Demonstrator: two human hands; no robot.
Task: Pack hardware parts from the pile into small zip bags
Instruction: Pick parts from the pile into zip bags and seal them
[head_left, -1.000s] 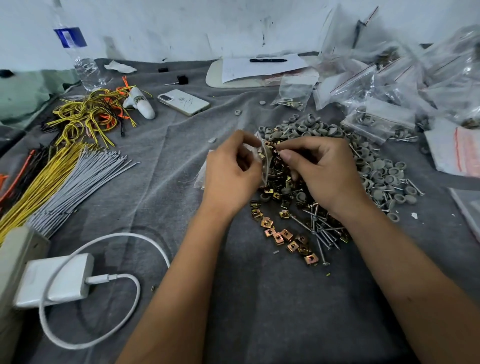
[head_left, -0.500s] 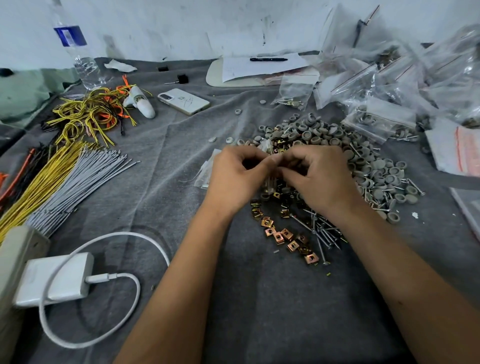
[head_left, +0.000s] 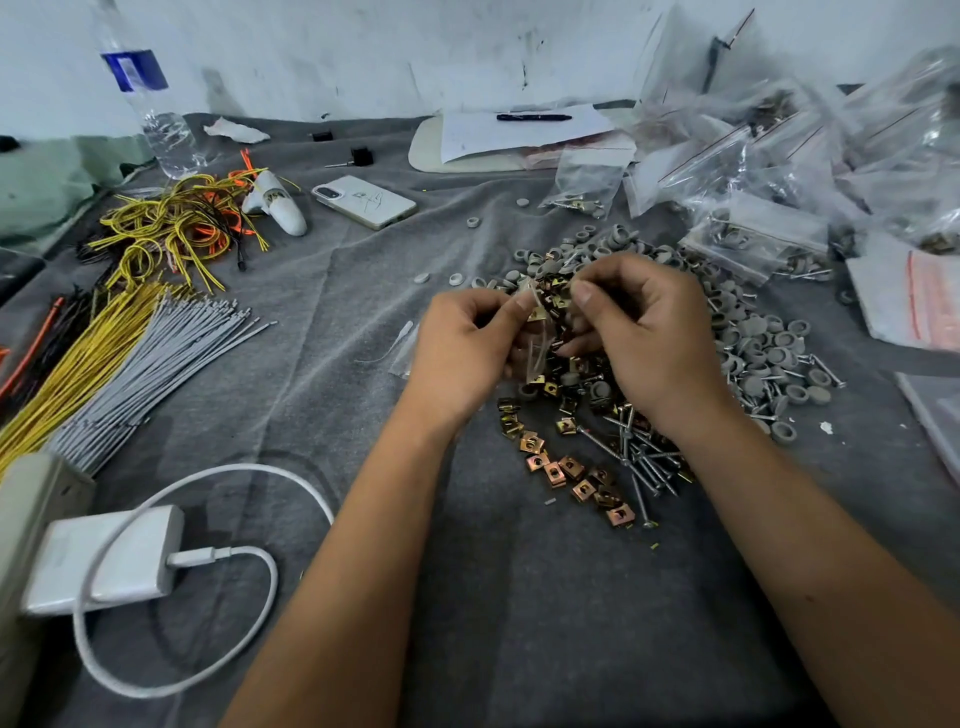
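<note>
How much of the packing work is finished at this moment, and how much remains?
Done: many filled zip bags are heaped at the far right. In hand: the left hand and right hand both pinch one small clear bag over the pile. Left: plenty of gray caps, brass clips and screws lie loose on the cloth.

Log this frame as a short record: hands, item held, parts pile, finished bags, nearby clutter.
left hand: pinches small zip bag
right hand: pinches same bag's opposite side
parts pile: grey caps, brass clips, screws, loose on grey cloth
filled bags: heaped at far right
clutter: phone, wire bundles, charger, water bottle
</note>
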